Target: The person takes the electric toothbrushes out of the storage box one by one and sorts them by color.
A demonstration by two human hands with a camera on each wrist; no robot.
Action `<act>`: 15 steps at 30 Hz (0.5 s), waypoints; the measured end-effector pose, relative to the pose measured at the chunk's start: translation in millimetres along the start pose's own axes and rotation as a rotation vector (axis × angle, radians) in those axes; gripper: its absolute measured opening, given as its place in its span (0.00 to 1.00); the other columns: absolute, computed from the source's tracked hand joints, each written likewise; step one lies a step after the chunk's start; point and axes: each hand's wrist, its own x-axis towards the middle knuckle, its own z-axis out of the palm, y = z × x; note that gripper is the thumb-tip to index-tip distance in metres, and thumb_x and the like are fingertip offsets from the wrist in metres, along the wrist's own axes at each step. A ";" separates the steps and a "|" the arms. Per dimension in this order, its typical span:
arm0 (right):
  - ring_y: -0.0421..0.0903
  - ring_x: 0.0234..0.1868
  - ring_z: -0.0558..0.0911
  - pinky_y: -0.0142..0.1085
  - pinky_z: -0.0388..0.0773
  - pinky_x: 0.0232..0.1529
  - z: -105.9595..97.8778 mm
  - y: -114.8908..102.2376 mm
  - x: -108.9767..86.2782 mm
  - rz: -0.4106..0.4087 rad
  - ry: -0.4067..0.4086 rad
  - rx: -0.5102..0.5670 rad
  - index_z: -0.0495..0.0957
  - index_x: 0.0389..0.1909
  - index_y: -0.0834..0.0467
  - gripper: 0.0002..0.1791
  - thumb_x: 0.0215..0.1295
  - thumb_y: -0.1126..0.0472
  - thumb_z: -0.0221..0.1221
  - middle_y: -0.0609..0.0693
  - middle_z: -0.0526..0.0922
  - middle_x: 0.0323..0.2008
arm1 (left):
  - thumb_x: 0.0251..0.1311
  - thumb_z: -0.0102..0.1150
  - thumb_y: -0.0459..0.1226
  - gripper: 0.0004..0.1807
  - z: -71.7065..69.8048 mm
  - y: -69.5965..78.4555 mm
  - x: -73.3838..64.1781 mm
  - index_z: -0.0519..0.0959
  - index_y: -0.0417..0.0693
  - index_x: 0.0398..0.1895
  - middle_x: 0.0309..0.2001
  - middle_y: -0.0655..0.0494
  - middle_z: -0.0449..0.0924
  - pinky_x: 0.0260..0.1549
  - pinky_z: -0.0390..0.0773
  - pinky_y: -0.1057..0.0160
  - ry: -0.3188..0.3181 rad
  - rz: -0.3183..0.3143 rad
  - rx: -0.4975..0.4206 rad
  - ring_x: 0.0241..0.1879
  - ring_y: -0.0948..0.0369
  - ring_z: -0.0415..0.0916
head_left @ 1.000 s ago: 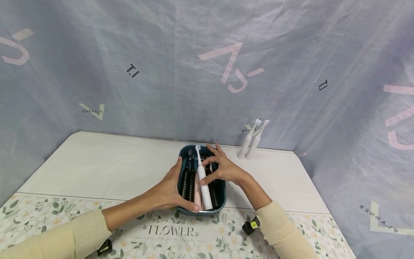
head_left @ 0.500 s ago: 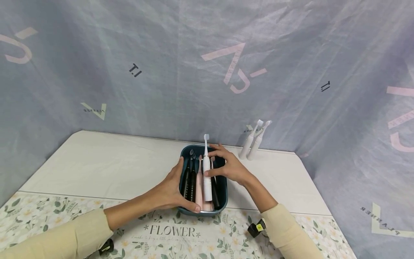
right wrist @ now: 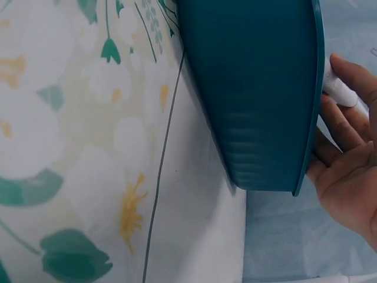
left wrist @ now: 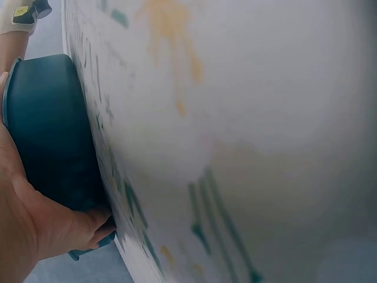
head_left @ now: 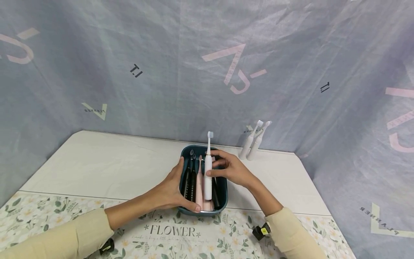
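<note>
In the head view a dark teal bin [head_left: 202,213] stands at the table's middle. My left hand [head_left: 168,190] grips its left side, thumb over the front rim; the left wrist view shows fingers bent against the bin wall [left wrist: 50,130]. Between thumb and fingers my right hand [head_left: 235,169] pinches a white electric toothbrush [head_left: 208,185], its brush head up, raised above the others. Inside the bin lie black electric toothbrushes [head_left: 187,181] on the left, a pink electric toothbrush [head_left: 199,185] beside them, and a black handle [head_left: 216,197] at right, partly hidden.
Two white electric toothbrushes [head_left: 247,146] stand upright at the back right, close to the grey curtain [head_left: 145,90]. White cloth covers the table [head_left: 97,165], with a floral strip [head_left: 58,219] along the front. Black wrist cameras [head_left: 261,231] sit at both sleeves.
The white electric toothbrush has been lifted from among the others by my right hand, moving slightly right and turning more upright. My left hand stays on the bin.
</note>
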 end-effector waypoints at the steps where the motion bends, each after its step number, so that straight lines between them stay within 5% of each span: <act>1: 0.55 0.57 0.92 0.47 0.86 0.62 0.2 -0.6 -1.0 -0.002 -0.002 0.000 0.70 0.85 0.57 0.42 0.74 0.59 0.75 0.56 0.95 0.53 | 0.37 0.92 0.68 0.99 0.0 0.1 0.1 0.19 0.58 0.93 0.94 0.38 0.30 0.81 0.64 0.25 -0.002 0.001 0.000 0.92 0.34 0.41; 7: 0.46 0.53 0.92 0.40 0.87 0.57 0.6 -2.0 -7.2 -0.023 -0.014 0.047 0.66 0.86 0.58 0.42 0.77 0.64 0.72 0.59 0.94 0.54 | 0.37 0.91 0.70 0.99 -0.1 0.1 0.2 0.19 0.59 0.93 0.94 0.39 0.29 0.82 0.63 0.25 -0.003 -0.011 0.022 0.93 0.34 0.40; 15: 0.51 0.57 0.91 0.39 0.90 0.58 3.1 -4.1 -12.7 -0.096 0.014 0.105 0.68 0.86 0.57 0.39 0.79 0.67 0.69 0.65 0.89 0.59 | 0.37 0.91 0.71 0.99 -0.5 -0.9 -0.2 0.19 0.59 0.93 0.94 0.40 0.29 0.82 0.63 0.25 0.006 -0.011 0.029 0.93 0.35 0.40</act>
